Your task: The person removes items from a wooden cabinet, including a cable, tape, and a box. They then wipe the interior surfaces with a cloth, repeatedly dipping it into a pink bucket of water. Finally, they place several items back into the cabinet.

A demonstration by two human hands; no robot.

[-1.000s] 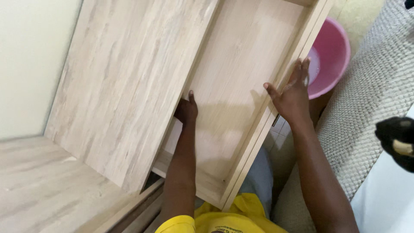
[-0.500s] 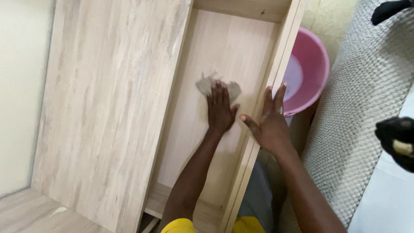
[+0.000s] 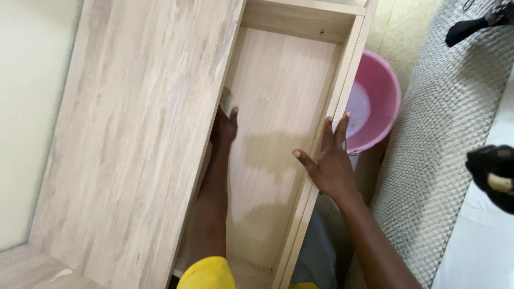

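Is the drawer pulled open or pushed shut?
Open: the drawer sticks out from under the top panel, its bare floor showing.

Lighting: bright, soft, even daylight; no glare. Shadows: faint, cast by both arms on drawer (image 3: 278, 101) floor. Focus: mostly sharp; dark object (image 3: 495, 174) at right edge blurred.

There are no boxes, packs, labels, signs or screens showing anywhere in this view right now.
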